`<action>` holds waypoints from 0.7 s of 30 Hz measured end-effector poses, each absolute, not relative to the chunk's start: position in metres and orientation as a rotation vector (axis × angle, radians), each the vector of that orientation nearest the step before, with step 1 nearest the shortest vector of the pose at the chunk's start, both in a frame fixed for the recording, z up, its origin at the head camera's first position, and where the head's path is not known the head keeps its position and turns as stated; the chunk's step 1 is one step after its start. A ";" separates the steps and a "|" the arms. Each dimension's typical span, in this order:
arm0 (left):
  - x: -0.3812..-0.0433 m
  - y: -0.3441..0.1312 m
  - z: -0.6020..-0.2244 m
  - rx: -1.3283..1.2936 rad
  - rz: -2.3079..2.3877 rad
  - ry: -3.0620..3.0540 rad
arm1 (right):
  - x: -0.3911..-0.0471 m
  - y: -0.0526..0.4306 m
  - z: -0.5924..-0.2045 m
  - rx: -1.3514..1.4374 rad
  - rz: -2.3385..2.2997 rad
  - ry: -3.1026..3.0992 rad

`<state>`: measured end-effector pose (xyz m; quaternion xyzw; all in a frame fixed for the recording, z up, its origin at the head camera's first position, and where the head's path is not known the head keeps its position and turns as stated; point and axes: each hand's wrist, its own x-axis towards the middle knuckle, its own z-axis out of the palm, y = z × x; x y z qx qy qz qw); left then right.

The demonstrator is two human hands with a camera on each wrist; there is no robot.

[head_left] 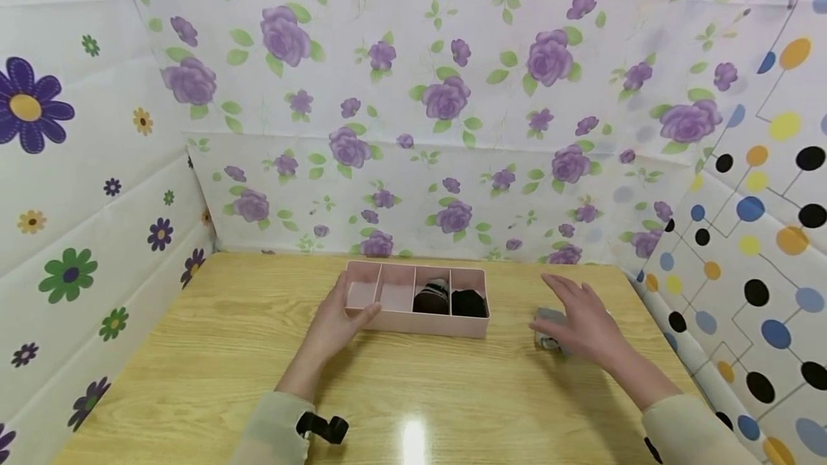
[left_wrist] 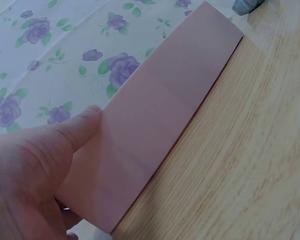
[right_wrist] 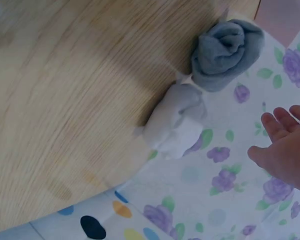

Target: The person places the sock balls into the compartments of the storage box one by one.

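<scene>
A pink divided box stands on the table, its compartments in one row. My left hand grips the box's left end, with the thumb at the front rim and the fingers round the end wall. The right-hand compartments hold a dark brown rolled sock with pale stripes and a black rolled sock; the two left ones are bare. My right hand hovers with spread fingers, holding nothing, over a grey rolled sock. Beside that lies a white rolled sock, mostly hidden behind the hand in the head view.
The light wood table meets a flower-printed sheet at the back. Patterned sheets also rise on the left and the right. A black strap sits on the left sleeve.
</scene>
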<state>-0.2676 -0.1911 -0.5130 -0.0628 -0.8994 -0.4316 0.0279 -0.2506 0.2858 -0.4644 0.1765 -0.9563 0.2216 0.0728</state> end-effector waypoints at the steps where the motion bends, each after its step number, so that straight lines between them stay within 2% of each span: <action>1: -0.268 -0.191 -0.513 -0.193 -1.328 -2.775 | -0.251 0.289 -0.465 0.541 0.653 -2.873; 21: -0.268 -0.192 -0.513 -0.189 -1.316 -2.780 | -0.253 0.324 -0.480 0.623 0.603 -2.959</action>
